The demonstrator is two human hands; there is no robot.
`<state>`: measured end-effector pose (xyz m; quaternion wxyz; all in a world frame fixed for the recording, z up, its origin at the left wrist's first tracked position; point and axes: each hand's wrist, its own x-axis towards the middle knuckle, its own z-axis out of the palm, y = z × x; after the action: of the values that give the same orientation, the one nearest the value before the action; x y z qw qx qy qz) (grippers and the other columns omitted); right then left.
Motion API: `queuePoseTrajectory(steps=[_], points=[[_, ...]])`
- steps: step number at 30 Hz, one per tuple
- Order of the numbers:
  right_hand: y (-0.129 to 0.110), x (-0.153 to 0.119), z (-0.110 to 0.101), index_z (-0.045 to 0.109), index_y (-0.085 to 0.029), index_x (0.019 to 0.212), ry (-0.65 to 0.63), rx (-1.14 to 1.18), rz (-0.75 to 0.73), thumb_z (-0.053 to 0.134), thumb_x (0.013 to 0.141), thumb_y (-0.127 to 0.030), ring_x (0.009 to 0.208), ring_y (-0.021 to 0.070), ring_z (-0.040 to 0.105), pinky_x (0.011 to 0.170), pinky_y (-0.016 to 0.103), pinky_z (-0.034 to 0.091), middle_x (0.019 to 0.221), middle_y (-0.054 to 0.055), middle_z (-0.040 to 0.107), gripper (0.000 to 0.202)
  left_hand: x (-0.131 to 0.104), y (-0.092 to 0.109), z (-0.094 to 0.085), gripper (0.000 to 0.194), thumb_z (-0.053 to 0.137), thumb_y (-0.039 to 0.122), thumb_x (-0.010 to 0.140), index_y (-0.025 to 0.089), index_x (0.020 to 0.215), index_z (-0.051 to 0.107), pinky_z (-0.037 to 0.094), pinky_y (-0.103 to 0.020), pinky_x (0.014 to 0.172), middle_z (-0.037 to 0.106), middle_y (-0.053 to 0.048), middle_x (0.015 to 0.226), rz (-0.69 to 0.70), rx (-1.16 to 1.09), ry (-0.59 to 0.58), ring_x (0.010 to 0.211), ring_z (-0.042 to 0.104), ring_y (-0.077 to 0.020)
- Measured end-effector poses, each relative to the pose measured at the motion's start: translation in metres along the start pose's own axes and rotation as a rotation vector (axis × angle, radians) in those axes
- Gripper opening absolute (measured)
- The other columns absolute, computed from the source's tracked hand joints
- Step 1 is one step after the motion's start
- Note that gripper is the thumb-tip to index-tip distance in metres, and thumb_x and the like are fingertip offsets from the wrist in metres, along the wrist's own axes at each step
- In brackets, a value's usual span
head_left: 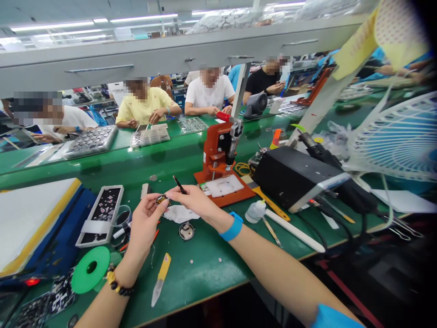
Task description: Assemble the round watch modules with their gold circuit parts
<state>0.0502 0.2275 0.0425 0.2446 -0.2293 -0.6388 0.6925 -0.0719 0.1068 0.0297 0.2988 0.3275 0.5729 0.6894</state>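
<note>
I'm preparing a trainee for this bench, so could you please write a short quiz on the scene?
1. Which hand holds the slim black tool?
2. True or false: the left hand holds a small round part.
3. Where does the yellow-handled blade lie?
(a) On the base of the orange press
(b) Inside the long white tray
(c) On the green tabletop

Key: 1. The right hand. 2. True. 3. (c).
</note>
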Motion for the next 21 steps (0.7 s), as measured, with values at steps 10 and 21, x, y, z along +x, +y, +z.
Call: queuePoseTrajectory(steps=[10,21], points=[[0.0002,0.0000,0.0014,0.077,-0.013,0.094,-0.001,0.002,0.014,0.072,0.087,-0.032,0.054,0.0078,0.029,0.054,0.023,0.031,0.057,-0.006,0.040,0.021,0.0015,0.0008,0.0006,0.049,0.093,0.045,0.068,0.015,0.098,0.069,0.060,-0.021,0.073,0.073,-0.006,0.097,0.014,0.020,-0.001,0.086,0.068,-0.0152],[-0.0007,-0.0007,0.0016,0.077,-0.012,0.095,0.005,-0.017,0.000,0.071,0.086,-0.035,0.054,0.0082,0.028,0.054,0.025,0.028,0.056,-0.007,0.037,0.025,0.0026,-0.0022,0.0003,0.049,0.094,0.045,0.068,0.015,0.097,0.068,0.060,-0.021,0.072,0.072,-0.006,0.093,0.011,-0.009,0.002,0.085,0.068,-0.0151]])
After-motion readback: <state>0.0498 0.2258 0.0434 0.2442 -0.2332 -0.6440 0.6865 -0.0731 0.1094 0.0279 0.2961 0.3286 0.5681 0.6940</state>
